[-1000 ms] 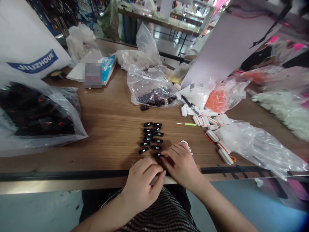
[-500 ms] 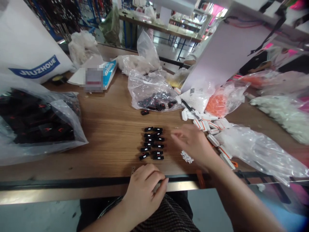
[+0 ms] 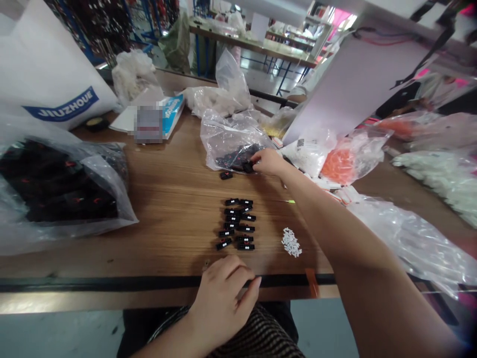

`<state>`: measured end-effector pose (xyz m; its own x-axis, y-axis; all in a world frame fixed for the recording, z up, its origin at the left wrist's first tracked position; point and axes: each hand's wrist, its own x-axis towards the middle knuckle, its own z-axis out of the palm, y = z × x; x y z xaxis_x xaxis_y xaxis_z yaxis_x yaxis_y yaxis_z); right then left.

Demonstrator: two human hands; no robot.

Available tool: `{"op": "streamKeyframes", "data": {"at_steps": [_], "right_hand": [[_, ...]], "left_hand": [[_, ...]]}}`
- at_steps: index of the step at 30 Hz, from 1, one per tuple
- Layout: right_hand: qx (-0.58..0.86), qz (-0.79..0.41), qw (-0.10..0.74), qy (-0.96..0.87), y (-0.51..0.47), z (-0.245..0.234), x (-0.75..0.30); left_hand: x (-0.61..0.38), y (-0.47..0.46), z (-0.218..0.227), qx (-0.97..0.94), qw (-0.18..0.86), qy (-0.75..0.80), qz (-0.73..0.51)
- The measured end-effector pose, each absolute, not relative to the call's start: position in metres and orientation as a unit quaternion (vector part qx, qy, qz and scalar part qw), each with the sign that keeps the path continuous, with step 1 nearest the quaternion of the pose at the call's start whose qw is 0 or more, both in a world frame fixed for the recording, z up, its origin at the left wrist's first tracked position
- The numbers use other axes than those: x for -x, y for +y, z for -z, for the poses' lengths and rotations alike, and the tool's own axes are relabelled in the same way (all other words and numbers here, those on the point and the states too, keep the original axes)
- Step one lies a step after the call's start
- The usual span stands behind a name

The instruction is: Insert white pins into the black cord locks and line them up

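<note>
A dark strip is laid along the brown desk's near edge, and left of a white panel, light is reflected by the floor under a farther desk.

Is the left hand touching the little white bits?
Apart. The head view shows it: brown table lies between the left hand and the pile of little white bits.

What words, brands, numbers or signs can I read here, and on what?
"JIUZHOUE": on the white sack, in a blue band.
Booklet: lettering on its blue part, too blurred to read.
White packet: a square code and print, too small.
Black pieces: white marks, too small.
</note>
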<state>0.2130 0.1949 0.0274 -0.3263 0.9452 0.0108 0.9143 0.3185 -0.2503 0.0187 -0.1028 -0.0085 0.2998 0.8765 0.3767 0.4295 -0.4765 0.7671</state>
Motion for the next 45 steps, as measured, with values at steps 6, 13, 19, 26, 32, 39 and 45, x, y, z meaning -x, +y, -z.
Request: {"op": "streamKeyframes", "data": {"at_steps": [6,13,19,26,32,39,45], "right_hand": [[0.577,-0.064,0.069,-0.811,0.18,-0.029,-0.225],[0.563,-0.023,0.125,-0.816,0.12,-0.041,-0.232],[0.54,-0.18,0.201,-0.797,-0.003,-0.061,-0.237],[0.518,-0.348,0.226,-0.748,-0.093,-0.036,-0.235],[0.531,-0.353,0.236,-0.733,-0.101,-0.023,-0.23],[0.519,-0.313,0.25,-0.755,-0.106,-0.028,-0.237],[0.671,-0.172,0.218,-0.687,-0.087,-0.024,-0.296]], "left_hand": [[-0.018,-0.103,0.008,-0.759,0.276,0.431,-0.403],[-0.019,-0.102,0.005,-0.765,0.264,0.422,-0.41],[-0.017,-0.102,0.006,-0.767,0.276,0.416,-0.404],[-0.023,-0.097,0.006,-0.81,0.313,0.369,-0.33],[-0.022,-0.095,0.001,-0.815,0.345,0.347,-0.311],[-0.023,-0.095,0.007,-0.831,0.322,0.345,-0.294],[-0.024,-0.093,0.007,-0.835,0.3,0.358,-0.292]]}}
